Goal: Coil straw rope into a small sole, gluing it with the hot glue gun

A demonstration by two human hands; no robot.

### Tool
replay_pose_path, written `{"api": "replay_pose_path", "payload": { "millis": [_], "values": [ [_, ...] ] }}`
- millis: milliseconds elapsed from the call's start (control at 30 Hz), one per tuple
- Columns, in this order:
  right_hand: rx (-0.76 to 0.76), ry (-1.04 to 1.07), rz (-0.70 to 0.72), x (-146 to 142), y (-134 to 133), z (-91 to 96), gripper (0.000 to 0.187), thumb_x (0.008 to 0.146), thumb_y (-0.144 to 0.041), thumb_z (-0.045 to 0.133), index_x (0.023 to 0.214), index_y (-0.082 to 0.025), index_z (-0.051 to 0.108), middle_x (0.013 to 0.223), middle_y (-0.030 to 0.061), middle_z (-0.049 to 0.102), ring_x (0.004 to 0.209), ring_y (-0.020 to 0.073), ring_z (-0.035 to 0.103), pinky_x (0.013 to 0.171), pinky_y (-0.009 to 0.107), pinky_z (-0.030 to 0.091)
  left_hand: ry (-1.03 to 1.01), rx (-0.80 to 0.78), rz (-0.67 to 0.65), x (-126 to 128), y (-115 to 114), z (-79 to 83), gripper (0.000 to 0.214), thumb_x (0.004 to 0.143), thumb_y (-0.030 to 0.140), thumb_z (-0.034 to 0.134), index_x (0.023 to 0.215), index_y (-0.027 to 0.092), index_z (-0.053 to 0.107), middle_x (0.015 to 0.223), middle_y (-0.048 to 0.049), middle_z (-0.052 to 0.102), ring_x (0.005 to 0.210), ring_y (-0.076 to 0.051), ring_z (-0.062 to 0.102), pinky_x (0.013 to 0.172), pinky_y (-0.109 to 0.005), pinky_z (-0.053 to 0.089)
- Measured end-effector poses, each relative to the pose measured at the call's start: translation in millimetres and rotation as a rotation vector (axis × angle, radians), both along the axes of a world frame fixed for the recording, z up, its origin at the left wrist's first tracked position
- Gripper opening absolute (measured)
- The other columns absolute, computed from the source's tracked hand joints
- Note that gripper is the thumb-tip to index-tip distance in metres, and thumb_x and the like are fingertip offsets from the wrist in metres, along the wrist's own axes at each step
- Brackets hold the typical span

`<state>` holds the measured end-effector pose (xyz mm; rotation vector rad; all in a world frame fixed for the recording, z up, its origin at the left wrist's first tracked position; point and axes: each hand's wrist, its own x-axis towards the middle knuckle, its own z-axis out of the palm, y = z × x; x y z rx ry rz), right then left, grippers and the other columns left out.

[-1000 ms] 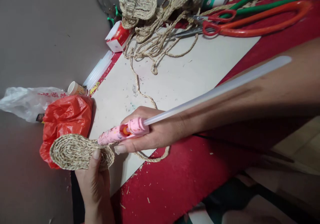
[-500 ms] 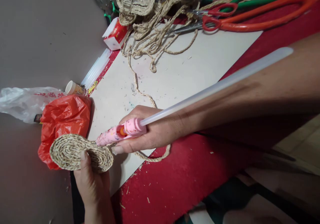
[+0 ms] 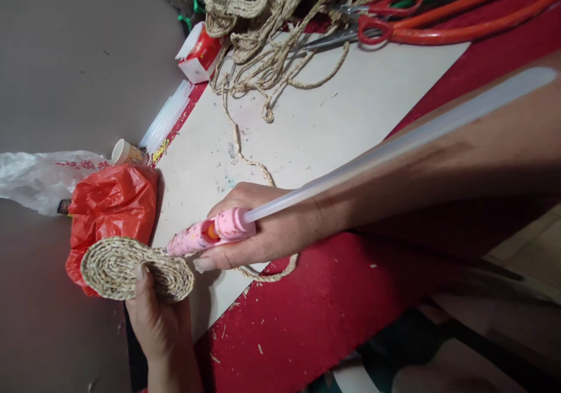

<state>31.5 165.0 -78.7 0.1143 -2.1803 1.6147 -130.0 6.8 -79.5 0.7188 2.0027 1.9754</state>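
My left hand point(image 3: 155, 323) grips a woven oval straw mat point(image 3: 127, 267) from below, thumb pressed on top of it. In my right hand point(image 3: 258, 229) is a pink glue gun point(image 3: 205, 235), fingers wrapped round it, nozzle touching the mat's right edge. A long clear glue stick point(image 3: 394, 142) juts from the gun's back along my forearm. A braided straw cord point(image 3: 263, 270) trails from the mat under my right hand and up over the beige board point(image 3: 350, 107).
A red plastic bag point(image 3: 111, 203) and a clear bag point(image 3: 39, 177) lie left of the mat. A tangle of straw rope point(image 3: 263, 48), a red-white box point(image 3: 197, 54), spare glue sticks point(image 3: 169, 115), a small cup point(image 3: 125, 152) and red scissors point(image 3: 385, 28) sit further back. Red cloth point(image 3: 315, 311) covers the near edge.
My left hand has shifted the mat slightly left and turned it; the thumb has slid leftward on it. The glue gun stays at the mat's edge.
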Motion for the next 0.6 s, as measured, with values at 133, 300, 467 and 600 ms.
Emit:
{"api": "replay_pose_path", "payload": {
  "millis": [133,300,467,600],
  "values": [
    [0.015,0.002,-0.020,-0.9,-0.6,-1.1,0.026,0.084,-0.039,0.055,0.086,-0.015,0.066,0.063,-0.0021,0.051,0.063,0.0079,0.042,0.063,0.020,0.037,-0.004,0.001,-0.017,-2.8,-0.9,-0.5,0.034,0.081,0.039,0.058,0.114,0.029,0.060,0.111,-0.0001,0.062,0.102,-0.019,0.058,0.089,-0.033,0.046],
    [0.050,0.008,-0.031,0.5,-1.6,-0.4,0.024,0.087,-0.036,0.053,0.080,-0.015,0.062,0.059,-0.0041,0.044,0.057,0.0060,0.037,0.058,0.019,0.034,-0.034,0.037,0.000,-0.7,2.1,2.0,0.036,0.081,0.037,0.059,0.115,0.028,0.060,0.109,-0.0004,0.063,0.103,-0.019,0.058,0.089,-0.033,0.046],
    [0.033,-0.025,-0.010,3.9,-0.2,3.5,0.029,0.086,-0.036,0.055,0.068,-0.015,0.053,0.054,-0.0054,0.037,0.052,0.0049,0.033,0.055,0.018,0.032,-0.076,0.058,-0.006,0.5,5.7,4.8,0.031,0.081,0.039,0.057,0.107,0.024,0.064,0.106,-0.0022,0.064,0.101,-0.021,0.059,0.085,-0.034,0.049],
    [0.020,-0.023,-0.001,4.3,0.2,4.1,0.032,0.086,-0.034,0.056,0.063,-0.015,0.046,0.054,-0.0057,0.037,0.053,0.0041,0.035,0.055,0.017,0.033,-0.112,0.091,-0.011,-3.3,4.2,5.7,0.026,0.081,0.040,0.057,0.097,0.022,0.067,0.100,-0.0017,0.065,0.093,-0.018,0.060,0.074,-0.027,0.050]
  ]
}}
